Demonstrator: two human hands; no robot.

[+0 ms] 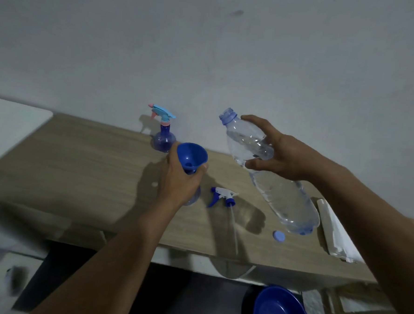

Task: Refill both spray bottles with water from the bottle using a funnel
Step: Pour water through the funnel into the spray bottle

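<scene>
My left hand (pixel 179 177) grips the neck of an open spray bottle (pixel 193 197) on the wooden table (pixel 79 163), with a blue funnel (pixel 192 156) seated in its mouth. My right hand (pixel 277 152) holds a large clear water bottle (pixel 279 185) near its shoulder, uncapped and tilted, mouth up and to the left, to the right of the funnel. A second blue spray bottle (pixel 164 139) with a light blue and pink trigger head stands at the back by the wall. A white and blue trigger head (pixel 223 196) with its dip tube lies on the table.
A pale blue bottle cap (pixel 279 236) lies near the table's front edge. A folded white cloth or paper (pixel 335 227) lies at the right end. A white surface (pixel 6 125) adjoins the table at left. Below the table sits a blue bowl (pixel 281 312).
</scene>
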